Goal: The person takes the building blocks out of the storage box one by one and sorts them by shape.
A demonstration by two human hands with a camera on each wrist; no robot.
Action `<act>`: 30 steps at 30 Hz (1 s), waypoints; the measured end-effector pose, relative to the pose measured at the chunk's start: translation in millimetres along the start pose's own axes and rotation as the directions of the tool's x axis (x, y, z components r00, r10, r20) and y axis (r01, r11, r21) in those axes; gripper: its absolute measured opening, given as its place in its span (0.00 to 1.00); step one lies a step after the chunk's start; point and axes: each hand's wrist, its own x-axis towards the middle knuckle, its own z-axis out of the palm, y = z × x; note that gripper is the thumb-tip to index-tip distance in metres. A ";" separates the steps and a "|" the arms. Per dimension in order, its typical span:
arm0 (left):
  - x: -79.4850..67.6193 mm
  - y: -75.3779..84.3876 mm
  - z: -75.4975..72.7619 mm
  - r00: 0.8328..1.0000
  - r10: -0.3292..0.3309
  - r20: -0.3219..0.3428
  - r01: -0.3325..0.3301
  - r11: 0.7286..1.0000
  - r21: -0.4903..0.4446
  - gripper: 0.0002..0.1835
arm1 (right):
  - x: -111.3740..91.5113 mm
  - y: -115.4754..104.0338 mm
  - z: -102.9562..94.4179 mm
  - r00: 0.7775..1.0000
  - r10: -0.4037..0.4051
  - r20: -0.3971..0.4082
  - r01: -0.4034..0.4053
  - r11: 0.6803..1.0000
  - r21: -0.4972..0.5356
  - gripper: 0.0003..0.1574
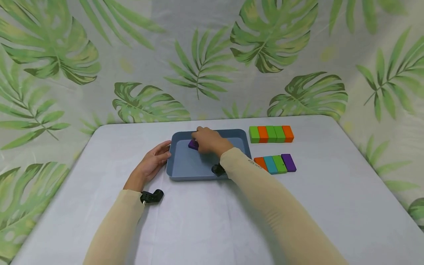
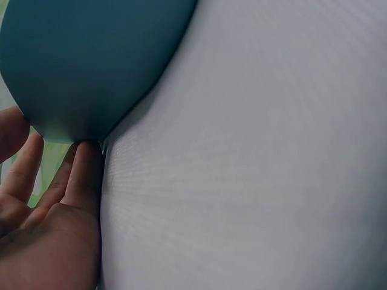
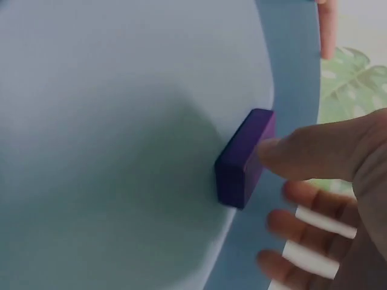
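Note:
A blue-grey rectangular tray (image 1: pixel 188 165) lies on the white-covered table. Over its left half, my right hand (image 1: pixel 209 140) pinches a purple rectangular block (image 1: pixel 193 145). The right wrist view has the thumb against the face of this purple block (image 3: pixel 233 166), near the tray's inner wall; the index finger is largely hidden. My left hand (image 1: pixel 153 161) is at the tray's left side with fingers extended, thumb by the rim. From the left wrist, its fingertips (image 2: pixel 87 160) touch the outside of the tray (image 2: pixel 91 60).
Right of the tray, a back row of green and orange blocks (image 1: pixel 271 134) sits side by side. Nearer, a second row holds orange, blue, green and purple blocks (image 1: pixel 279 164), its left end partly behind my right sleeve. A leaf-patterned cloth (image 1: pixel 198 73) hangs behind the table.

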 end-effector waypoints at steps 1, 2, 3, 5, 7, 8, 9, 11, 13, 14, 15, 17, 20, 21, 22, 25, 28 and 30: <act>0.0 0.2 -0.1 1.000 -0.003 -0.002 0.003 1.000 0.001 0.35 | -0.4 -0.5 -0.2 1.000 -0.009 0.012 0.009 1.000 0.001 0.26; -0.1 0.2 0.0 1.000 -0.004 -0.003 0.004 1.000 0.000 0.35 | -0.8 -0.5 0.3 0.999 -0.010 0.034 0.010 1.000 0.011 0.29; -0.2 0.3 0.2 1.000 -0.006 -0.003 0.006 1.000 -0.003 0.35 | -0.9 -0.1 1.3 0.998 -0.013 0.060 0.012 1.000 0.014 0.33; -0.3 0.4 0.8 1.000 -0.011 -0.007 0.011 1.000 -0.008 0.35 | -0.8 1.5 4.2 0.994 -0.006 0.113 0.003 0.999 0.032 0.37; -0.3 0.5 1.6 1.000 -0.010 -0.008 0.010 1.000 -0.010 0.35 | -0.4 3.8 7.1 0.991 0.009 0.135 -0.013 1.000 0.029 0.39; -0.4 0.6 1.9 1.000 -0.011 -0.011 0.011 1.000 -0.012 0.35 | -0.2 4.9 8.2 0.991 0.022 0.131 -0.026 0.999 0.027 0.39; -0.4 0.7 2.0 1.000 -0.012 -0.012 0.012 1.000 -0.012 0.35 | 0.1 5.9 9.0 0.992 0.029 0.119 -0.032 0.999 0.022 0.38; -0.6 1.1 2.3 1.000 -0.013 -0.014 0.013 1.000 -0.013 0.35 | 0.4 7.5 9.4 0.994 0.053 0.091 -0.055 0.998 0.025 0.36; -0.9 1.6 2.6 1.000 -0.015 -0.015 0.015 1.000 -0.012 0.35 | 0.3 8.4 8.6 0.996 0.059 0.061 -0.060 0.998 0.015 0.34; -1.0 2.0 2.5 1.000 -0.018 -0.018 0.018 1.000 -0.014 0.35 | 0.6 8.8 8.0 0.997 0.059 0.049 -0.059 0.998 0.007 0.32; -1.2 2.3 2.5 1.000 -0.017 -0.016 0.017 1.000 -0.011 0.35 | 0.7 9.2 7.7 0.998 0.056 0.039 -0.056 0.998 -0.001 0.32; -1.6 2.4 2.5 1.000 -0.014 -0.015 0.014 1.000 -0.008 0.35 | 1.1 9.8 7.2 0.998 0.049 0.027 -0.049 0.999 -0.014 0.31; -2.0 2.7 2.2 1.000 -0.010 -0.017 0.010 1.000 -0.001 0.35 | 1.9 10.5 6.9 0.999 0.050 0.021 -0.050 0.999 -0.009 0.32; -2.0 2.7 2.1 1.000 -0.010 -0.017 0.010 1.000 -0.001 0.35 | 1.9 10.6 7.0 0.998 0.052 0.029 -0.053 0.999 0.002 0.34; -1.9 2.6 1.9 1.000 -0.010 -0.019 0.010 1.000 -0.001 0.35 | 2.0 10.7 7.1 0.998 0.056 0.037 -0.057 0.998 0.014 0.35; -1.4 2.1 1.5 1.000 -0.008 -0.016 0.008 1.000 0.008 0.35 | 2.0 10.9 7.7 0.996 0.062 0.068 -0.064 0.997 0.035 0.39; -0.9 1.2 1.2 1.000 -0.004 -0.010 0.004 1.000 0.010 0.35 | 0.8 10.5 7.3 0.996 0.045 0.072 -0.048 0.998 0.038 0.42; -1.6 0.1 0.6 1.000 -0.007 -0.012 0.007 1.000 0.005 0.35 | -1.8 9.4 4.8 0.998 0.018 0.056 -0.020 0.999 0.027 0.40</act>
